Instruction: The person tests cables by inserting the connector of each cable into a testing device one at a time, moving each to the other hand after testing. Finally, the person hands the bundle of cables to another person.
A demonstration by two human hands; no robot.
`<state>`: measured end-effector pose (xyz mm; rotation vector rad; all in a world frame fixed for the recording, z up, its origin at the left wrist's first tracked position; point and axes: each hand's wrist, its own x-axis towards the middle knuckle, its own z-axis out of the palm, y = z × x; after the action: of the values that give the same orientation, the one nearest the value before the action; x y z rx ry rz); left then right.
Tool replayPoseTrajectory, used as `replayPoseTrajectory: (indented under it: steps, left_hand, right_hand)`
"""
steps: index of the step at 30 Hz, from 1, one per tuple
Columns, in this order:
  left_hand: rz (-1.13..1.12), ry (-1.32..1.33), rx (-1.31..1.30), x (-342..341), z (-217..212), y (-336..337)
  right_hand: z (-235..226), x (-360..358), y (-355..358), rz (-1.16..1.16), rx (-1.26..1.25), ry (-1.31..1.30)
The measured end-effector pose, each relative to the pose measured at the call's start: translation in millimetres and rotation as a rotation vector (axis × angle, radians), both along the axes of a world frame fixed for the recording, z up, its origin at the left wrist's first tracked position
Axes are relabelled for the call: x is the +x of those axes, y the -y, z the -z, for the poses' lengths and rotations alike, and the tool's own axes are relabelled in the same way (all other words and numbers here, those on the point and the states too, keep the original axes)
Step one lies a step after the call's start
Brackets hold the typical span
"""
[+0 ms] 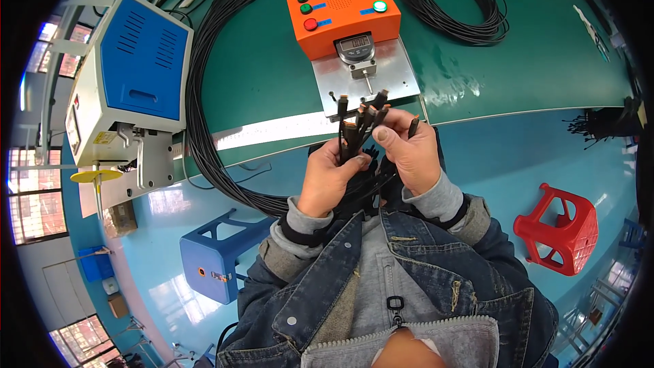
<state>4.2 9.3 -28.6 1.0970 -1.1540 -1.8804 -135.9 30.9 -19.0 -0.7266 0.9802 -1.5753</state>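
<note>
In front of my body, by the table's near edge, both hands hold black cables. My left hand (325, 176) is closed round a bunch of cable ends (351, 135), their plugs with copper-coloured tips pointing up. My right hand (414, 155) is closed beside it, its thumb bent over the bunch and one cable plug (413, 126) sticking out between its fingers. Just beyond the hands sits an orange tester box (337, 17) with green and red buttons, one of them lit. A digital gauge (355, 46) is mounted at its front, above a metal plate (398, 71).
A long bundle of black cables (197, 88) runs down the table's left side toward my hands. At the back right lies a coil of black cable (446, 10) on the green table (531, 61). A blue-and-white machine (146, 54) stands left. A blue stool (208, 259) and red stool (565, 232) flank me.
</note>
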Motion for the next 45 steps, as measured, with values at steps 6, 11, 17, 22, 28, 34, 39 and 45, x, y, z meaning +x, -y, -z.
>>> replayPoseTrajectory:
  steps: [6,11,17,22,28,34,39,45]
  left_hand:
    - [-0.005,0.039,-0.044,-2,3,-2]
    - [-0.185,-0.103,0.006,4,-1,4]
    - [-0.212,-0.163,0.002,10,-3,3]
    - [-0.175,-0.18,0.033,12,-5,3]
    - [-0.14,-0.194,0.072,14,-6,5]
    - [-0.133,-0.208,0.103,16,-6,7]
    - [-0.148,-0.194,0.103,16,-8,9]
    - [-0.17,-0.199,0.104,16,-9,8]
  right_hand:
    - [9,-6,3,0.017,0.058,-0.078]
    - [12,-9,5,-0.094,0.068,0.116]
    - [12,-14,7,-0.068,0.179,0.077]
    - [15,-15,9,-0.068,0.254,-0.157]
    - [26,-15,16,-0.05,0.213,-0.297]
    - [24,-14,19,-0.054,0.235,-0.321]
    - [22,-15,22,-0.047,0.248,-0.357]
    - [20,-16,26,-0.059,0.243,-0.39]
